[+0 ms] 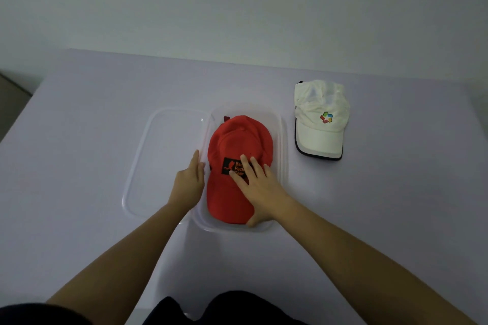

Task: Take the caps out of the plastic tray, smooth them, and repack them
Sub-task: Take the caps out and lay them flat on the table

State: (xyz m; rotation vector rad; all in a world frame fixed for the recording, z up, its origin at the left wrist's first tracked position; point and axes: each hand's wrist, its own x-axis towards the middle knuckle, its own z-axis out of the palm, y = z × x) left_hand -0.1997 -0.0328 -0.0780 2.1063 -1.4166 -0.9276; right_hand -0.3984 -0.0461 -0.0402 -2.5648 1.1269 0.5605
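A red cap point(239, 140) with a black patch lies inside the clear plastic tray point(283, 140) at the table's middle, brim toward me. My right hand point(260, 187) lies flat on the cap's front and brim, fingers straight and spread, the thumb at the brim's near edge. My left hand point(188, 182) rests with straight fingers against the tray's left wall. A white cap point(320, 119) with a coloured logo and a dark-edged brim lies on the table to the right of the tray, untouched.
The tray's clear lid point(148, 155) lies flat on the table, touching the tray's left side. The pale table point(87, 119) ends at a wall behind and drops off at the far left. My dark clothing shows at the bottom edge.
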